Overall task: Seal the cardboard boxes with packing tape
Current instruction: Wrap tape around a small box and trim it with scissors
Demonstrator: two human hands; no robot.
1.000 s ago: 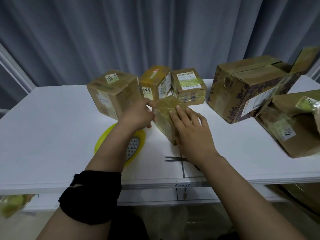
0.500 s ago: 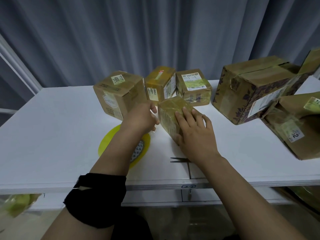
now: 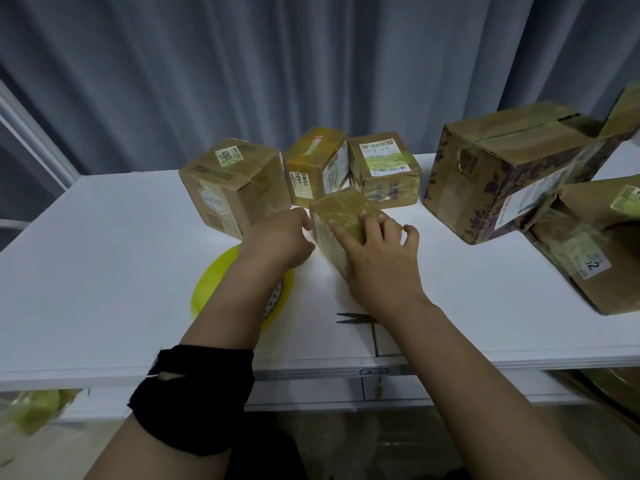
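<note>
A small cardboard box (image 3: 341,209), glossy with tape, stands tilted on the white table (image 3: 104,265) at the centre. My right hand (image 3: 377,261) lies over its near corner, with the index and middle fingers flat on the top face and the other fingers off to the right. My left hand (image 3: 277,239) is curled against the box's left face. A yellow roll of packing tape (image 3: 214,289) lies flat on the table, partly hidden under my left forearm. The tips of the scissors (image 3: 349,318) stick out from under my right wrist.
Three sealed boxes stand behind the small one: a brown one (image 3: 235,185), a yellowish one (image 3: 315,164) and a labelled one (image 3: 384,171). A large patterned box (image 3: 512,174) with loose flaps and another box (image 3: 595,244) fill the right side. Grey curtains hang behind.
My right hand has slid along the box top and its outer fingers have lifted off to the right. My left thumb has come off the top corner to the left face.
</note>
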